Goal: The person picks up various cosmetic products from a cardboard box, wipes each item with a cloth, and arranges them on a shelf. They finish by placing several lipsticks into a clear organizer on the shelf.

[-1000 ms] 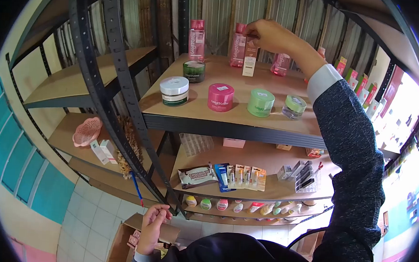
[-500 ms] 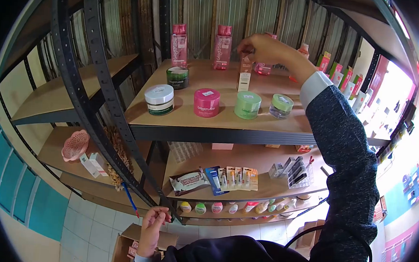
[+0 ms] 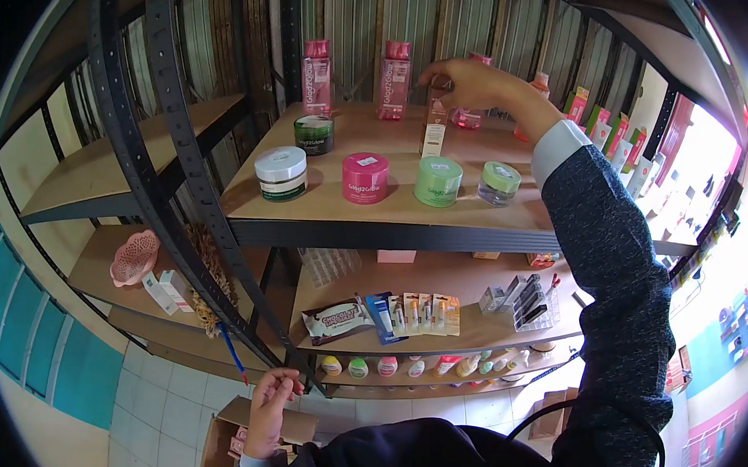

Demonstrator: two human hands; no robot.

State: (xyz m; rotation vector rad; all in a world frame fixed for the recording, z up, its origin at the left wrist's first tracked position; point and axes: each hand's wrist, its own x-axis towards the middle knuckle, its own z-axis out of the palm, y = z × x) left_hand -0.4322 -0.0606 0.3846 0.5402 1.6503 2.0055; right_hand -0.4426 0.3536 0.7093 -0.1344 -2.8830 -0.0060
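Note:
On the upper shelf (image 3: pixel 256 202), my right hand (image 3: pixel 473 85) reaches over a slim brown carton (image 3: pixel 433 133). Its fingers close around the top of this upright carton, which stands on the board. Just behind the hand a pink bottle (image 3: pixel 468 118) is partly hidden; another pink bottle (image 3: pixel 394 82) is to its left. In front are a pink jar (image 3: pixel 365 179), a green jar (image 3: pixel 438 183) and a small clear jar with a green lid (image 3: pixel 499 185). Low down, my left hand (image 3: pixel 269 411) hangs near the shelf post with loosely bent fingers and nothing in them.
Farther left stand a white-lidded jar (image 3: pixel 281 174), a dark green jar (image 3: pixel 314 135) and a pink bottle (image 3: pixel 317 78). Black metal posts (image 3: pixel 171 127) rise at the left. Several cartons (image 3: pixel 599 127) line the right side. An opened cardboard box (image 3: pixel 220 438) sits below my left hand.
The view has shifted slightly, so the shelf goods appear a little higher and farther left. My right hand stays at the carton's top, and my left hand is nearly still.

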